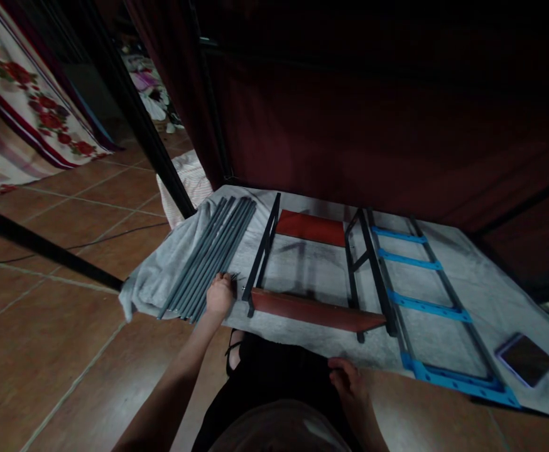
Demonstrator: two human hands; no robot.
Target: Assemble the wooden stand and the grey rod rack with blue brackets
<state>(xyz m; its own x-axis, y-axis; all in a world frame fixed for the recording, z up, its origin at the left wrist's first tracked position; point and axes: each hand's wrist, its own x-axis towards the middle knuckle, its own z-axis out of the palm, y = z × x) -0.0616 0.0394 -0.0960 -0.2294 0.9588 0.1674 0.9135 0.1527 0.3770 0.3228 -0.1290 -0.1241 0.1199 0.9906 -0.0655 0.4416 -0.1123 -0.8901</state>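
My left hand (220,294) is lowered to the grey cloth beside a bundle of grey tubes (213,257), fingers bent together at a few thin dark metal pieces (235,276), perhaps screws. What lies between the fingertips is hidden. Just right of it stands a black metal frame (261,251) with a red-brown board (316,311) along its near side and a red panel (309,227) along its far side. My right hand (350,384) rests by my lap, its fingers loosely bent and apart, with nothing visible in it.
A rack of grey tubes with blue crosspieces (429,306) lies right of the frame. A phone (525,359) is at the right end of the cloth-covered surface (482,289). Dark red curtain (350,138) hangs behind; black poles (53,248) cross at left.
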